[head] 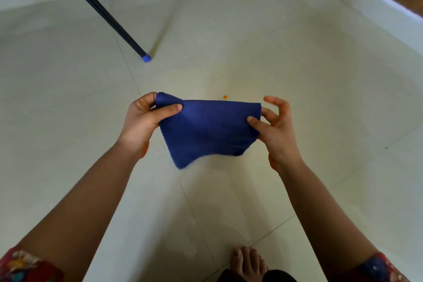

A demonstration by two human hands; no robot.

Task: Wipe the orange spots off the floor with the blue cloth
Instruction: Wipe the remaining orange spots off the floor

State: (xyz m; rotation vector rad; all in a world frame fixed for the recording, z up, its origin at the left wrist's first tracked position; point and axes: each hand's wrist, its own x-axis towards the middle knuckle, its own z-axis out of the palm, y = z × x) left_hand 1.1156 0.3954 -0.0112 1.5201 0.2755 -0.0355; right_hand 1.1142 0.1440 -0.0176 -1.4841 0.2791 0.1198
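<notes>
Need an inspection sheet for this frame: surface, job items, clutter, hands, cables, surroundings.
Surface: pale glossy tiled floor, grout lines visible.
Job's things: blue cloth held up between both hands, off the floor; one orange spot on the floor just past the cloth's top edge; the cloth may hide others.
Clutter: nothing seen.
Hands: left hand pinches the cloth's left corner; right hand pinches its right edge, other fingers spread.
Cables: nothing seen.
Surroundings: two black legs with blue caps stand at upper left; a bare foot at the bottom edge.
</notes>
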